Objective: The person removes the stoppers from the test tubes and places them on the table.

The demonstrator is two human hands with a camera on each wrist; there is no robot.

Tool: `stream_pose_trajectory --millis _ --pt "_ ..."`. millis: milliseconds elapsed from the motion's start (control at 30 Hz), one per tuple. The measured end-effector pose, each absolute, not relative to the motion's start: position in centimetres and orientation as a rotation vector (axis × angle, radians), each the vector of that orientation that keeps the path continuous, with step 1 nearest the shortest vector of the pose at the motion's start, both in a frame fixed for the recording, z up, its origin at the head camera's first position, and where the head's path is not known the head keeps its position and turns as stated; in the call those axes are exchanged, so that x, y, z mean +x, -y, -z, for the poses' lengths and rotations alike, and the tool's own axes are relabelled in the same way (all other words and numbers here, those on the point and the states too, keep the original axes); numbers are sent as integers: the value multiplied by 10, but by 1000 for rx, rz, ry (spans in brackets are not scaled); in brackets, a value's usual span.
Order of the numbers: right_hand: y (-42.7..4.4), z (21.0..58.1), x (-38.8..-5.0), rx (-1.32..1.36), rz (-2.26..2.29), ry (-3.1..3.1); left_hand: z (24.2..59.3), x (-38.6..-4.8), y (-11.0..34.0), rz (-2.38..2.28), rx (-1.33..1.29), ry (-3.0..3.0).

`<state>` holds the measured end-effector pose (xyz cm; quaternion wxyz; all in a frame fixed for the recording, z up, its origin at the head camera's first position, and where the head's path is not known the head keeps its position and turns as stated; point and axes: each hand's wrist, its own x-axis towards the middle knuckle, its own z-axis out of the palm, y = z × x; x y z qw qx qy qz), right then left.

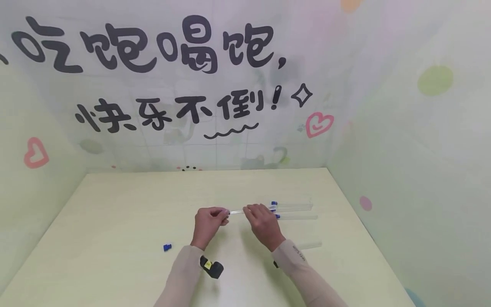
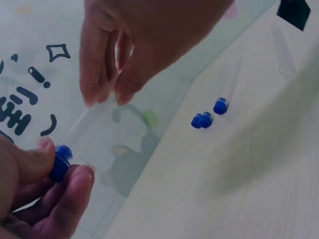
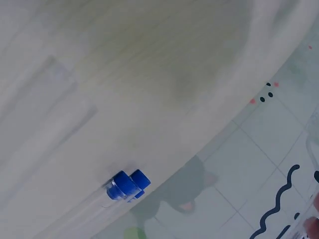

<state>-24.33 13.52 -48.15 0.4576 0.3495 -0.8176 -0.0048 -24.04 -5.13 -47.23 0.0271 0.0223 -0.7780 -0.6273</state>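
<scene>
Left wrist view: clear, slender tube (image 2: 85,123), blue cap (image 2: 61,163) at one end. Left hand (image 2: 61,205) pinches the cap; right hand (image 2: 152,40) pinches the tube's other end.

The head view looks forward and down from farthest back, over the desk (image 1: 115,213), left hand (image 1: 209,224) and right hand (image 1: 264,224) to the wall (image 1: 215,149); the left wrist view, tilted, sits close beside the left hand, facing the right. The right wrist view, also tilted, looks closely at blue-capped tubes (image 3: 119,186); all three share these and the wall.
</scene>
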Motion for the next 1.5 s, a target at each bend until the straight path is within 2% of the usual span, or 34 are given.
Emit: stream_pose_trajectory --millis 333,767,1500 --pt "-132 487 -249 830 67 1830 468 -244 59 2321 276 2287" --pt "-127 486 -244 770 -13 1964 469 -242 61 2161 105 2322" --pt "-130 473 -241 831 -9 2132 472 -244 62 1996 71 2351"
